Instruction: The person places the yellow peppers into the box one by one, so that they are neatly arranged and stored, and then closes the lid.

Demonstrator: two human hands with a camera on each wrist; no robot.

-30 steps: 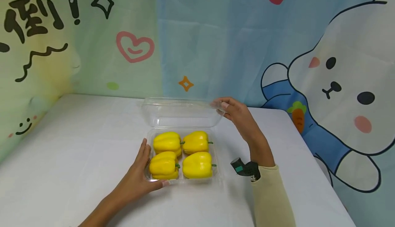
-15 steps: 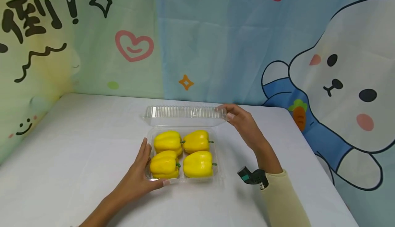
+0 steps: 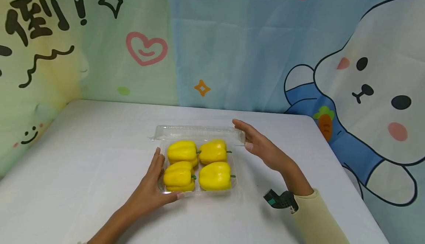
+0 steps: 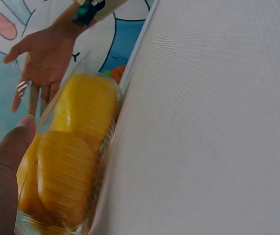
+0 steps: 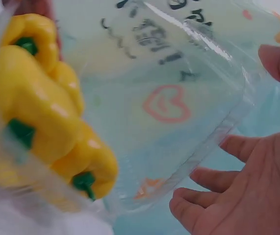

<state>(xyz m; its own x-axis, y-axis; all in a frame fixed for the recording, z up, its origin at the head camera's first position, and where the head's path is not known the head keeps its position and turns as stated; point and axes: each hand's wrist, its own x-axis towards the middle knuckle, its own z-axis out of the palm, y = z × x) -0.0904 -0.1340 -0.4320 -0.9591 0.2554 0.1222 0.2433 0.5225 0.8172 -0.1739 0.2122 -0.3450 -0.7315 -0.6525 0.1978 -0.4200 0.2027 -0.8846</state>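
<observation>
A clear plastic clamshell box [image 3: 234, 190] holds several yellow bell peppers [image 3: 214, 176] with green stems. Its hinged lid [image 3: 196, 132] stands raised along the back side, tilted over the rear peppers. My left hand [image 3: 151, 187] spans the box's front left corner, with straight fingers along the left side and the thumb [image 4: 17, 144] by the front rim. At the lid's right end is my right hand [image 3: 265, 148]. In the right wrist view its fingers [image 5: 213, 178] are spread and loosely bent, with the tips at the lid's edge and the thumb standing apart.
The box rests on a white-covered table [image 3: 83, 163]. A printed cloth backdrop [image 3: 232, 45] with hearts and a cartoon rabbit hangs directly behind the table. A black wrist camera [image 3: 282, 199] is strapped to the right wrist.
The lid has swung forward and down from its raised position toward the peppers. My right hand has come down with it, its grip loosening into spread fingers. My left hand has stayed at the corner.
</observation>
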